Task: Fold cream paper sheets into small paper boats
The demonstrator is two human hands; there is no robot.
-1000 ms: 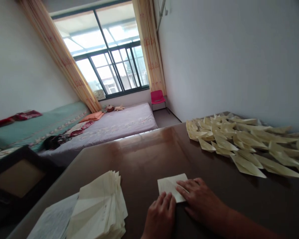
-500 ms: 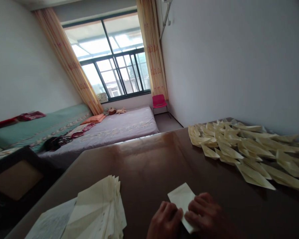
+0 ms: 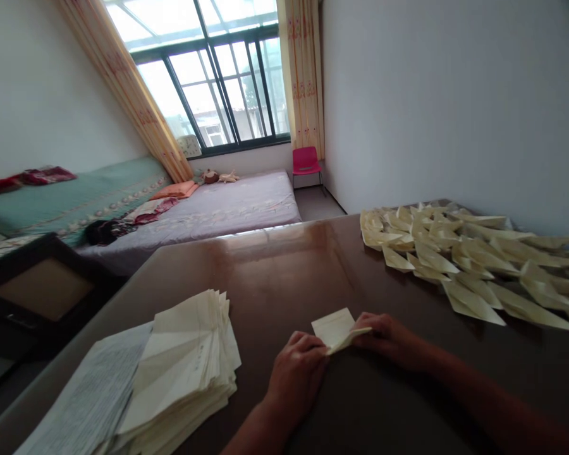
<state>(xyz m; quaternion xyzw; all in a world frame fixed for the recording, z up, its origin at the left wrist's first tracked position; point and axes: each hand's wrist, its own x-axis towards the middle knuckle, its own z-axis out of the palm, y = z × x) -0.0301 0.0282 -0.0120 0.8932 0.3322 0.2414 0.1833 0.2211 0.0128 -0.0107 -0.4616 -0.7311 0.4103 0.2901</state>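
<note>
Because one flap (image 3: 349,341) stands raised, your nearly closed left hand (image 3: 297,363) and right hand (image 3: 387,338) grip opposite sides of the paper (image 3: 332,324), likely steadying it | paper at tabletop (image 3: 275,278), contact unclear | between sheet stack (image 3: 183,360) and folded pieces (image 3: 478,256)

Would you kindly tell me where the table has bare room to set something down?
Bare table shows beyond the left hand and right hand, between the cream paper stack and the folded papers. Another patch separates the right hand from the folded papers. It is crowded under those papers, under the stack, and around the small sheet both hands hold.
</note>
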